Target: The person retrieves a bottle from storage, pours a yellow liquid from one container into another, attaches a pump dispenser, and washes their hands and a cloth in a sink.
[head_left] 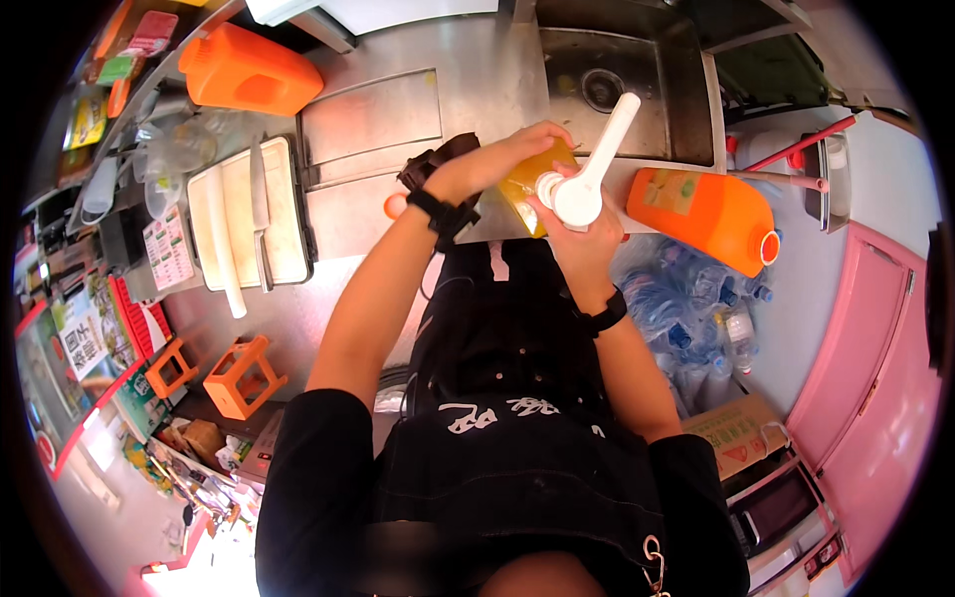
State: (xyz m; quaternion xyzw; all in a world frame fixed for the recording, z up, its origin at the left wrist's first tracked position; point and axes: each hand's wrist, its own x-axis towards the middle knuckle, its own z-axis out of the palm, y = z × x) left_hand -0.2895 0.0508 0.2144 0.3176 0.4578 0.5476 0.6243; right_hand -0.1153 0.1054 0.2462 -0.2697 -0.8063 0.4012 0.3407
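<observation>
Both hands are on a yellow container (515,194), clear and shiny in parts, held over the front edge of the steel counter by the sink. My left hand (522,149) lies across its far side. My right hand (586,242) grips it around the white ringed neck. A white plastic piece (582,198) with a round head and a long handle sits over that hand, its handle reaching towards the sink; how it joins the neck is hidden. To the right, an orange jug (694,216) lies with its mouth uncapped. Behind my left wrist is a dark crumpled item (448,160).
A steel sink (619,45) lies beyond my hands. Left are a cutting board (237,224) with a knife (260,201) and a white rod (222,239), another orange jug (254,71) and an orange cap (395,206). Empty plastic bottles (683,298) crowd the lower right.
</observation>
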